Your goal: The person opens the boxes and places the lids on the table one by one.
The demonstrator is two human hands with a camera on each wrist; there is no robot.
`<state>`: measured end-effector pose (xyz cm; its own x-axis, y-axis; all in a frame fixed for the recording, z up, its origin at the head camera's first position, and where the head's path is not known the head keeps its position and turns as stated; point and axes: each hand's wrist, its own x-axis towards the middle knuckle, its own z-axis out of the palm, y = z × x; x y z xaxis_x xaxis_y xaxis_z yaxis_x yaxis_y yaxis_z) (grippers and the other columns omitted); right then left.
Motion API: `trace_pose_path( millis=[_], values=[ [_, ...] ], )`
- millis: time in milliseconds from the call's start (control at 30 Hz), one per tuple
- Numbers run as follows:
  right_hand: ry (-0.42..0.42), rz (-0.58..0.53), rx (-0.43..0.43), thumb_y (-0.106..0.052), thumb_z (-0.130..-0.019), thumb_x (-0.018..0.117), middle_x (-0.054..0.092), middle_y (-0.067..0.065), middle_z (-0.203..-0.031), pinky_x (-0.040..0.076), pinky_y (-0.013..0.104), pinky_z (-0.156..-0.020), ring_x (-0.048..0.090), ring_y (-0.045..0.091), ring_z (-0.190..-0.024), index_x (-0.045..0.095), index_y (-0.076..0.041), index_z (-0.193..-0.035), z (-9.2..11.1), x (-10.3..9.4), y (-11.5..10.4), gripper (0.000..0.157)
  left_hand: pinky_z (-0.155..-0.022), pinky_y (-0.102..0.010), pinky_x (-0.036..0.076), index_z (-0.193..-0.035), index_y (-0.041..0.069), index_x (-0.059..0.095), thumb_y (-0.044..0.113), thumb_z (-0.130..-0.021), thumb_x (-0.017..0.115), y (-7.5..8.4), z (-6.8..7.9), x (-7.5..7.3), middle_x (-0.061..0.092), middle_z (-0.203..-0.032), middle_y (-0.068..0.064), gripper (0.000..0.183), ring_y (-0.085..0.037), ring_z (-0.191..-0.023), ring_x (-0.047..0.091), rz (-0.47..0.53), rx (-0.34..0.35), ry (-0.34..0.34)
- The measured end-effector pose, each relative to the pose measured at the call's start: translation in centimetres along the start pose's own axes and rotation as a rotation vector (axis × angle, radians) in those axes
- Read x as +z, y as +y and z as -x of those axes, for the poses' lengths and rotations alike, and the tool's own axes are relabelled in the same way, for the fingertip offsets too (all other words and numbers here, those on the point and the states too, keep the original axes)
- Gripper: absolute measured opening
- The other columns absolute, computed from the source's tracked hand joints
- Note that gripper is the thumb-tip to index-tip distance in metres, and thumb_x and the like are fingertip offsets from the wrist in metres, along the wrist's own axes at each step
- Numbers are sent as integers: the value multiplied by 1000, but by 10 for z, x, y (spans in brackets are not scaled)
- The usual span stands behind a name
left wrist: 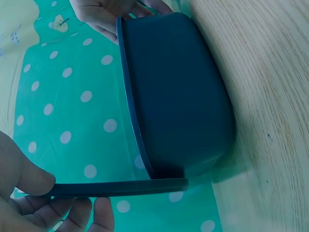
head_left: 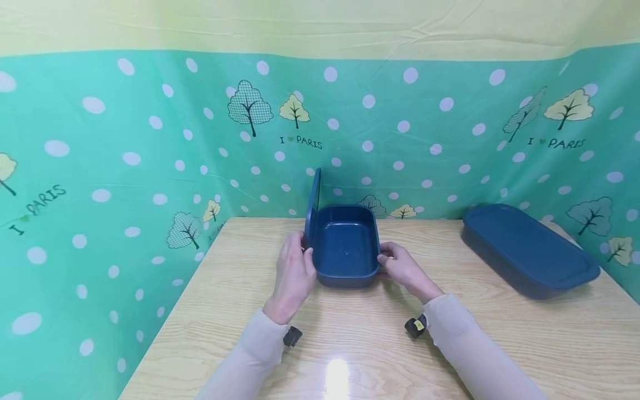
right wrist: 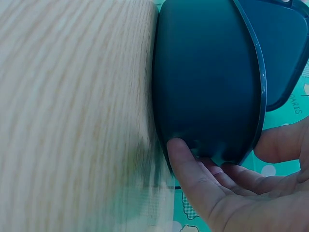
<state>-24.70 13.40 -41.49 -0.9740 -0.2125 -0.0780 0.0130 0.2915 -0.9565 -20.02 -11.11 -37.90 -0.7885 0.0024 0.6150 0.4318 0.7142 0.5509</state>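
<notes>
Head view: blue box [head_left: 346, 250] on the desk [head_left: 240, 272], just below centre, open side up. At its 9 o'clock, a blue lid [head_left: 313, 205] on edge, close to upright. Left hand [head_left: 291, 272] at the box's 8 o'clock, grip closed on the lid, thumb on the side facing the box. Right hand [head_left: 404, 268] at its 4 o'clock, grip on the box, thumb by the rim. Second, longer blue box [head_left: 530, 250] well off toward 3 o'clock, flat top. Green dotted cloth [head_left: 425, 166] hangs beyond, at 12 o'clock. Pale sleeves [head_left: 465, 339] on both arms.

Left wrist view: left hand at 8 o'clock, lid pinched between thumb and fingers. Lid runs out toward 6 o'clock, close by the box's corner; contact there cannot be told. Right hand at 11 o'clock, by the box's far end.

Right wrist view: box at 12 o'clock. Right hand at 4 o'clock, fingertips against the outer wall, thumb at the rim. Lid beyond the box, toward 1 o'clock. Desk fills 9 o'clock.
</notes>
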Motion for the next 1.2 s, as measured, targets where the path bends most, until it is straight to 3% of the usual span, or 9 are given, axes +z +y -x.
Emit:
trace_pose_path(
  millis=[733, 1200],
  values=[
    [24, 62, 10, -6, -98, 41, 51, 27, -122, 51, 42, -89, 57, 35, -109, 39, 10, -134, -1, 0, -2, 40, -80, -38, 48, -111, -3, 50, -6, -88, 58, -3, -2, 2, 53, -99, -13, 24, -27, -91, 53, 17, -25, -3],
    [19, 45, 13, -5, -98, 40, 50, 28, -123, 50, 44, -91, 56, 36, -110, 37, 12, -134, 0, 0, -3, 40, -84, -39, 48, -112, -1, 49, -5, -89, 58, 0, -1, 1, 53, -102, -12, 25, -26, -95, 53, -2, -67, -19]
  ],
)
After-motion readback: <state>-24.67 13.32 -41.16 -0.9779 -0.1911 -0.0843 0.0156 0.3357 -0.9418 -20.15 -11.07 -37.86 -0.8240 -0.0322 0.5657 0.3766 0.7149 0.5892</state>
